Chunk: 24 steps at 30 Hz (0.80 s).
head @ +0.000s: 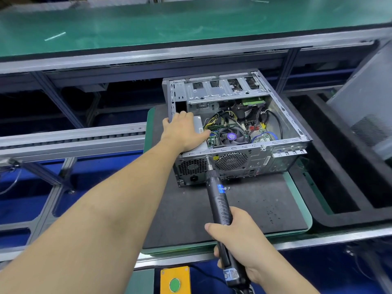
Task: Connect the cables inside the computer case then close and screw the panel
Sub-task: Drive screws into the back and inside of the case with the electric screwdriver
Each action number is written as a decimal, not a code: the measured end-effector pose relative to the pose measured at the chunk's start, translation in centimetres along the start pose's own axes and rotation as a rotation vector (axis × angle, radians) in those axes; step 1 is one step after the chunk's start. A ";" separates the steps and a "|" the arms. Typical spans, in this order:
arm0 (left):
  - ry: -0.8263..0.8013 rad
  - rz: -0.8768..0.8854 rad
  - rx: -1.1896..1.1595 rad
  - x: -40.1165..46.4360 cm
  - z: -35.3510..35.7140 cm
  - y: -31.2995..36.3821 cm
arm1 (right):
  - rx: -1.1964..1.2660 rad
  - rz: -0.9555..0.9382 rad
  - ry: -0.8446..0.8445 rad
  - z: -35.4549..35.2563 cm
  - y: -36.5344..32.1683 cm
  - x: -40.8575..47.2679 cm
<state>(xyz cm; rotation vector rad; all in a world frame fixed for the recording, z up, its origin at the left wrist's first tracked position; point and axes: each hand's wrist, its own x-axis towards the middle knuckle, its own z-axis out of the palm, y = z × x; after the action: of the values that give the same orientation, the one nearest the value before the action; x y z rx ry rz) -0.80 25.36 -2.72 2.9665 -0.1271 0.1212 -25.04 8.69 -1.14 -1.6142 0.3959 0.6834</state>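
case: the computer case (237, 132) lies on its side on the dark mat (244, 209), open top facing me, side panel not on it. Rear face with the fan grilles points at me.

left hand: my left hand (182, 132) lies on the near-left corner of the case, over the power supply (198, 129). Fingers hook over the left wall, thumb points in toward the CPU fan (230, 135). I'd call it a clamp on the case edge, bracing it.

right hand: my right hand (237, 240) is wrapped tight round the electric screwdriver (220, 200), low on the handle.

bit: up and left of my right grip, the tip sits at the rear top edge, just right of my left wrist. Can't tell if it's actually seated in a screw.

cables: yellow, black and blue bundles beyond my left thumb, loose-looking. Can't tell if they're all plugged in.

how I'd do it: keep the left hand pressing so the case doesn't skate, line the driver straight with the screw before triggering, go easy.

watch out: two tiny screws (227, 188) lie on the mat just beside the driver barrel, easy to flick away.
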 end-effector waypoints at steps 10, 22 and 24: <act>-0.061 0.011 0.030 0.3 -0.3 0.0 | -0.180 -0.045 0.078 0.1 -0.5 -0.3; -0.071 0.006 0.001 0.0 -0.7 0.1 | -0.107 -0.065 -0.004 -0.9 0.7 0.6; -0.072 0.001 -0.002 -0.2 -0.7 0.1 | -0.138 -0.091 0.014 -1.5 1.1 0.8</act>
<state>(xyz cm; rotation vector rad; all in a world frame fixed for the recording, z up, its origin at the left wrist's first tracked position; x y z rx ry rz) -1.05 25.44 -2.02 2.9699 -0.1383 0.0151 -24.80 7.14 -2.48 -1.7577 0.2881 0.6418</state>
